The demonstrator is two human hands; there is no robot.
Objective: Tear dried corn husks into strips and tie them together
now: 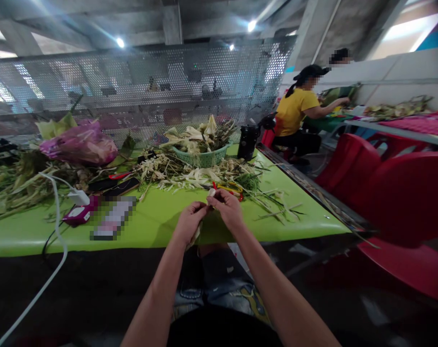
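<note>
My left hand [189, 220] and my right hand [227, 208] meet above the front part of the green table, fingers pinched together. Between them is a small pale, husk-like piece [211, 192], its top showing above the fingertips. A pale leafy end [194, 236] hangs below my left hand; whether it belongs to the same piece I cannot tell. Just beyond my right hand lie scissors [231, 188] with yellow and red handles, among dry plant scraps [190, 177]. The fingers cover most of what is held.
A green basket [204, 158] of dried leaves stands behind the scraps, beside a black cylinder [248, 142]. Leftward lie a blurred phone-like slab [114, 217], a purple box [79, 212], a white cable [61, 241] and a pink bag [81, 142]. Red chairs [349, 164] and a seated person [296, 113] are rightward.
</note>
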